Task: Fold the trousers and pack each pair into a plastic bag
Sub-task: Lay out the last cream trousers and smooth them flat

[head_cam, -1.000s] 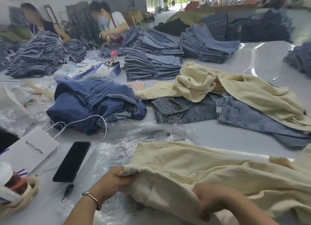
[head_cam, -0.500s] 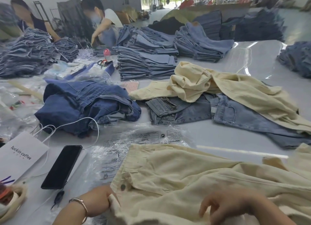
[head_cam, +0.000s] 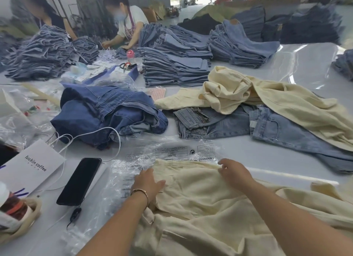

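The cream cotton trousers lay spread on the pale grey tabletop right before the person, their far edge overlapping the crinkled clear plastic bag. The left hand pressed flat with straight fingers on the cloth's left edge; the right hand pinched the far edge. The slippery bag could probably slide or get trapped under the fold, dragging toward the black smartphone. Half a second earlier both hands sat nearer the body; they had since reached forward and apart.
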Demonstrator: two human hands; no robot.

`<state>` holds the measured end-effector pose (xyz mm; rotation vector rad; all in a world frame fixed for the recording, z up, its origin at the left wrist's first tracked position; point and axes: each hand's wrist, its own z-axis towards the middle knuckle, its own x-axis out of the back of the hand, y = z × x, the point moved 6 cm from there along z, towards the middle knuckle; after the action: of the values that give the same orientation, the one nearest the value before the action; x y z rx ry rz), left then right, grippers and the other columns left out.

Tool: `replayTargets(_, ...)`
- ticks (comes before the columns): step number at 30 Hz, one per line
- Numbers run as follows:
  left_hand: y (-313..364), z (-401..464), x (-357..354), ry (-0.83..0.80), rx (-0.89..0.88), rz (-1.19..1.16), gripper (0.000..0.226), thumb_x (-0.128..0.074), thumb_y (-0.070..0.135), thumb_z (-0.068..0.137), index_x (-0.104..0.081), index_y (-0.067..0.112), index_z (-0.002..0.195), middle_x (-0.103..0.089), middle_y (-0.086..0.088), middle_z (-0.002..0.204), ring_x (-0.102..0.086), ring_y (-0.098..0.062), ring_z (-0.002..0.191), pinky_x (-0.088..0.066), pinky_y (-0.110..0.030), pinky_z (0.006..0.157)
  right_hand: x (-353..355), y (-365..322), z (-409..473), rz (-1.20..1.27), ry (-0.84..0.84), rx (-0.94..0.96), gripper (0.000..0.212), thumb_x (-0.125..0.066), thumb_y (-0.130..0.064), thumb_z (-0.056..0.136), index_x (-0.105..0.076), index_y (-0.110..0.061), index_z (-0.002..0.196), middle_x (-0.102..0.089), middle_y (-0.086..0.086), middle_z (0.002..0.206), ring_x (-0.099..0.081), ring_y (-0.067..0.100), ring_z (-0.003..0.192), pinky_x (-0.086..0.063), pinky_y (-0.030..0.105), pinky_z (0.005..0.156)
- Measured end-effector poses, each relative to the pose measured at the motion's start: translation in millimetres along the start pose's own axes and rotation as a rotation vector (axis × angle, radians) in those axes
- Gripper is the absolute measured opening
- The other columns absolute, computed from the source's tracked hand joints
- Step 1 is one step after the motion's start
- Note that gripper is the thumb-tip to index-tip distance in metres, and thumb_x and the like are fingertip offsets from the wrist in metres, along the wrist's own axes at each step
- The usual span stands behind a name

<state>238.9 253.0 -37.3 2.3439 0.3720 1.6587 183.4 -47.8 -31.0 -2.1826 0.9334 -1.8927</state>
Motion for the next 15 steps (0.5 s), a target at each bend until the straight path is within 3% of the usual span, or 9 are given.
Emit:
replayTargets(3,4,9,0,0.026,0.111,0.086,0.071,-0.060,0.058,0.082,-0.037,0.021,0.138,-0.051,-0.005,0.135,-0.048,-0.027,0.124,-0.045,-0.040,0.095,-10,-2,11,-0.232,-0.011,-0.128,0.024,-0.047,-0.037,0.093,-0.052,-0.024,0.113,-0.059,0.000,0.120,-0.052,0.023,0.115,-0.034,0.040,0.096)
replayTargets(5,4,13,-3,-0.016,0.172,0.003,0.065,-0.064,0.056,0.081,-0.041,0.019,0.130,-0.057,-0.002,0.124,-0.054,-0.025,0.115,-0.045,-0.036,0.091,-11,0,11,-0.386,-0.044,-0.176,0.016,-0.044,-0.031,0.091,-0.049,-0.024,0.104,-0.058,0.002,0.117,-0.049,0.024,0.114,-0.030,0.043,0.096)
replayTargets(9,9,22,-7,-0.074,0.098,-0.252,0.023,-0.068,0.038,0.083,-0.057,0.019,0.089,-0.059,0.003,0.086,-0.056,-0.017,0.080,-0.047,-0.029,0.075,3,0,18,-0.421,-0.020,-0.151,0.026,-0.034,-0.013,0.091,-0.049,-0.021,0.110,-0.051,0.006,0.116,-0.046,0.027,0.113,-0.034,0.042,0.093)
replayTargets(12,16,31,15,0.079,0.031,-0.453,0.018,-0.067,0.030,0.086,-0.057,0.017,0.077,-0.059,0.000,0.075,-0.055,-0.018,0.070,-0.039,-0.029,0.060,50,-20,31,-0.154,0.306,-0.013,0.010,-0.038,-0.010,0.091,-0.037,-0.020,0.088,-0.063,0.010,0.093,-0.054,0.032,0.084,-0.033,0.037,0.069)
replayTargets(15,26,44,50,0.247,0.012,-0.573,0.025,-0.064,0.031,0.089,-0.052,0.014,0.075,-0.053,-0.002,0.070,-0.048,-0.018,0.060,-0.035,-0.030,0.054,98,-57,52,0.012,0.615,0.138,0.016,-0.040,-0.002,0.087,-0.042,-0.018,0.085,-0.065,0.011,0.081,-0.054,0.035,0.075,-0.025,0.037,0.067)
